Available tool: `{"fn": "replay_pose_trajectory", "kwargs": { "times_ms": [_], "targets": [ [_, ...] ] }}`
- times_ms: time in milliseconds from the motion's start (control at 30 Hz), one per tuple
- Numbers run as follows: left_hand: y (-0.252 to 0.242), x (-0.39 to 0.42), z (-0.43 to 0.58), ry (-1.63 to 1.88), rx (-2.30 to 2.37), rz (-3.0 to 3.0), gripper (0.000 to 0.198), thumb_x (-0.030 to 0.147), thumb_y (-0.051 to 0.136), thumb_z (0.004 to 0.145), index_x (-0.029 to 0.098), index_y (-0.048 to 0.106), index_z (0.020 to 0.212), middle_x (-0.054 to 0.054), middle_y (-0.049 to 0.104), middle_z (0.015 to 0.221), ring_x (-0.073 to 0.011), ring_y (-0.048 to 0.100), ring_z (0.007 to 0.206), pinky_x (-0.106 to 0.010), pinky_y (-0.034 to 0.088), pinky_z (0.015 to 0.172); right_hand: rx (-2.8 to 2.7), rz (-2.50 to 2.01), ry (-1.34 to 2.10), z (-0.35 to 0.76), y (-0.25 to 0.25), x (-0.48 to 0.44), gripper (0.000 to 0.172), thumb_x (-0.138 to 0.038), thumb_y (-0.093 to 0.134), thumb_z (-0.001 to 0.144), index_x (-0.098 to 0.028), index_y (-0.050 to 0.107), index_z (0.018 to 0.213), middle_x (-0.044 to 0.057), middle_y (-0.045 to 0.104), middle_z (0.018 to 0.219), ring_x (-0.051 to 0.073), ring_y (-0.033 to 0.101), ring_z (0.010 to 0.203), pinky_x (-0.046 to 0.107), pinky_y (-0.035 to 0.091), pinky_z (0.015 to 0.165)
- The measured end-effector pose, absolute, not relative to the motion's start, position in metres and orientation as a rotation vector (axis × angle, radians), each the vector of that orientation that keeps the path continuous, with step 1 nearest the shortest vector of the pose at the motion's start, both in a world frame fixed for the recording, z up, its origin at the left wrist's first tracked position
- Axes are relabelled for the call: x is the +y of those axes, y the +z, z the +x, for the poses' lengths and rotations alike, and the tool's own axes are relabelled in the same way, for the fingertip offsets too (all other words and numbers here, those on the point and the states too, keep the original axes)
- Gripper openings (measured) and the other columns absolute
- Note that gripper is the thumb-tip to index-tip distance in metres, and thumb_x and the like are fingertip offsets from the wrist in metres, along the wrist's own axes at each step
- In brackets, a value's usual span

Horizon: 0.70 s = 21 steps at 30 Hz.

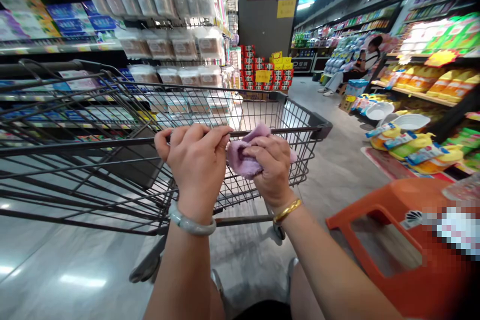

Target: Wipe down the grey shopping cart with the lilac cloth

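A dark wire shopping cart (pixel 240 192) stands sideways across the space before me. My left hand (pixel 197 160), with a pale bangle at the wrist, is closed around the cart's top rail (pixel 303 130). Just to its right, my right hand (pixel 270 160) grips a crumpled light purple cloth (pixel 243 162) against the same rail. A gold bracelet (pixel 288 210) circles that wrist. Part of the cloth sticks up above the rail, and some of it is hidden behind my right fingers.
An orange plastic stool (pixel 405 220) stands close on my right. Shelves of packaged goods (pixel 180 42) line the left. Red boxes (pixel 258 72) are stacked ahead. Yellow bottles (pixel 423 147) and white basins sit low on the right. A person (pixel 365 62) sits farther down the aisle.
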<state>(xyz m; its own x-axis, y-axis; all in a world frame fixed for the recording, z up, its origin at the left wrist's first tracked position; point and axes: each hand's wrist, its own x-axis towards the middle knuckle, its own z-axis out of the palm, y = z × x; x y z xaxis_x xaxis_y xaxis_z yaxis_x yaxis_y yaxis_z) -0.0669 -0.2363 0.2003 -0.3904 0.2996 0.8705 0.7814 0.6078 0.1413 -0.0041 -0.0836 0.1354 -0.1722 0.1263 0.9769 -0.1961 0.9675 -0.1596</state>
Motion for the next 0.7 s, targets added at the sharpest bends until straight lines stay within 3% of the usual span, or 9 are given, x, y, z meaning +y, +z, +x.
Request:
{"fn": "replay_pose_trajectory", "kwargs": {
  "times_ms": [200, 367, 533, 700],
  "targets": [
    [0.198, -0.237, -0.069, -0.699, -1.92, -0.885, 0.021, 0.035, 0.065, 0.096, 0.035, 0.078, 0.112, -0.004, 0.073, 0.092, -0.0297, 0.058, 0.096, -0.054, 0.029, 0.103, -1.511, -0.158, 0.355, 0.001, 0.134, -0.057, 0.014, -0.018, 0.06, 0.091, -0.026, 0.071, 0.095, 0.005, 0.067, 0.102, 0.023, 0.061, 0.103, 0.044, 0.049, 0.093],
    [0.195, -0.237, -0.07, -0.705, -1.928, -0.885, 0.02, 0.035, 0.072, 0.09, 0.032, 0.077, 0.11, -0.004, 0.073, 0.096, -0.0304, 0.057, 0.101, -0.052, 0.026, 0.107, -1.788, 0.044, 0.169, -0.014, 0.115, -0.097, 0.021, -0.015, 0.063, 0.09, -0.03, 0.071, 0.102, 0.002, 0.07, 0.107, 0.022, 0.059, 0.106, 0.042, 0.048, 0.094],
    [0.193, -0.237, -0.071, -0.709, -1.928, -0.915, 0.02, 0.036, 0.071, 0.092, 0.033, 0.076, 0.112, -0.003, 0.074, 0.102, -0.0302, 0.057, 0.106, -0.053, 0.024, 0.11, -1.722, 0.028, 0.159, -0.008, 0.116, -0.076, 0.012, -0.02, 0.066, 0.091, -0.029, 0.073, 0.095, 0.002, 0.07, 0.099, 0.021, 0.062, 0.1, 0.041, 0.05, 0.092],
    [0.19, -0.236, -0.073, -0.726, -1.897, -0.921, 0.019, 0.033, 0.069, 0.093, 0.035, 0.075, 0.111, -0.003, 0.073, 0.102, -0.03, 0.057, 0.107, -0.054, 0.024, 0.11, -1.699, -0.05, 0.242, -0.002, 0.106, -0.067, 0.015, -0.019, 0.061, 0.09, -0.026, 0.072, 0.096, 0.005, 0.069, 0.101, 0.023, 0.06, 0.102, 0.044, 0.053, 0.091]
  ]
}}
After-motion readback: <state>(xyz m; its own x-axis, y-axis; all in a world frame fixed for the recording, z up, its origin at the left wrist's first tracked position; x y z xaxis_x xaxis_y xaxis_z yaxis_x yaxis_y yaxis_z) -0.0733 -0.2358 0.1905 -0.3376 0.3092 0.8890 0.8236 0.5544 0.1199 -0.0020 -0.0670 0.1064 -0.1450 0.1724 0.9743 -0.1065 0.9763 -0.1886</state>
